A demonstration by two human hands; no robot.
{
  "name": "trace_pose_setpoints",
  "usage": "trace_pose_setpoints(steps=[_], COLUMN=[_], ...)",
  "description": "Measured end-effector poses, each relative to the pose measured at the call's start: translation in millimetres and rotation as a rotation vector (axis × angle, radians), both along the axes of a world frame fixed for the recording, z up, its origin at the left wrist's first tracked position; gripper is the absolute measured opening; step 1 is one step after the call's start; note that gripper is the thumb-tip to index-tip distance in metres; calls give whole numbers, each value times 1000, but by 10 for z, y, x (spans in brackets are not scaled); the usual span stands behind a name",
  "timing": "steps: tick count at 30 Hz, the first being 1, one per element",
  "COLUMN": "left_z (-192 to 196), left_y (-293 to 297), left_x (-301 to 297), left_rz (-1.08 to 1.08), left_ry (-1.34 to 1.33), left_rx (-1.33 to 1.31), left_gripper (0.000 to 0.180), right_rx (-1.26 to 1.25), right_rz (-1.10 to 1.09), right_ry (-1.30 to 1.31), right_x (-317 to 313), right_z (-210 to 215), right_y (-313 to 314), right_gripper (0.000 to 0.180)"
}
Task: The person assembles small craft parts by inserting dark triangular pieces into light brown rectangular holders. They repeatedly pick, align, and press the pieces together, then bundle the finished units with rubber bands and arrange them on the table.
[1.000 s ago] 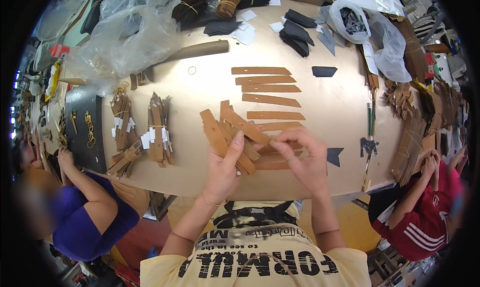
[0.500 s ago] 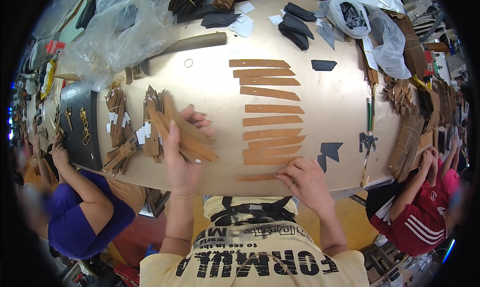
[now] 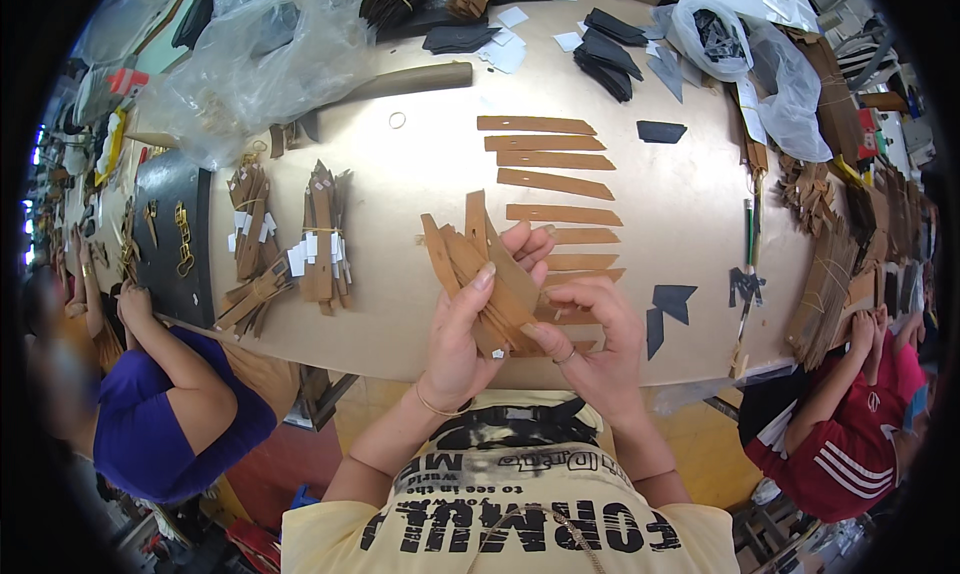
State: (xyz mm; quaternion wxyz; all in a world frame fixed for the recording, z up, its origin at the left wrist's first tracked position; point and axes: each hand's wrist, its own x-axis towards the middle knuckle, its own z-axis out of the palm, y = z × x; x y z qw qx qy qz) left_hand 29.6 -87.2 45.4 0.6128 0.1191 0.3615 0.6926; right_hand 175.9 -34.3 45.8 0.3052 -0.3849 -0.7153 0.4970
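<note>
My left hand (image 3: 462, 339) grips a loose fan of brown leather strips (image 3: 470, 264), thumb across the top and fingers behind. Slotted ends of the strips point up and away from me. My right hand (image 3: 605, 339) meets the fan at its lower right, thumb and fingers closed on the end of one leather strip. Beyond and partly under my hands, a column of single leather strips (image 3: 555, 181) lies spaced out on the table, each with one slanted end. The nearer ones are partly hidden by my hands.
Tied strip bundles (image 3: 322, 229) with white tags lie left, beside a black board (image 3: 172, 244) with gold hardware. Dark cut pieces (image 3: 672, 299) lie right, near a green brush (image 3: 748, 219). Plastic bags (image 3: 270, 74) sit at the far left. People work on both sides.
My left hand has brought the fan of strips rightward, in front of the column. My right hand has left the nearest laid strip and moved up to the fan, taking a strip's end.
</note>
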Motion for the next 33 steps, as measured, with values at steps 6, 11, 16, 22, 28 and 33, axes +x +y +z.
trace_pose_setpoints(steps=[6, 11, 16, 22, 28, 33], left_z=[-47, -92, -46, -14, -51, -173], left_y=[-14, -16, -40, -27, -49, -100], left_x=[-5, -45, -67, -63, -62, -192], left_rz=[22, 56, 71, 66, 25, -17], left_ry=[-27, -220, -235, -226, -129, 59], left_rx=[-6, 66, 40, 39, 14, -42], left_gripper=[55, 62, 63, 63, 59, 44], right_rx=[155, 381, -25, -76, -179, 454], right_rz=[45, 100, 53, -50, -3, -25], right_ry=[-55, -175, 33, 12, 109, -207], right_x=[26, 51, 44, 18, -21, 74], right_z=[-14, -32, -48, -27, -50, -51], right_y=[-57, -153, -174, -62, 16, 67], right_gripper=[39, 50, 57, 38, 16, 14])
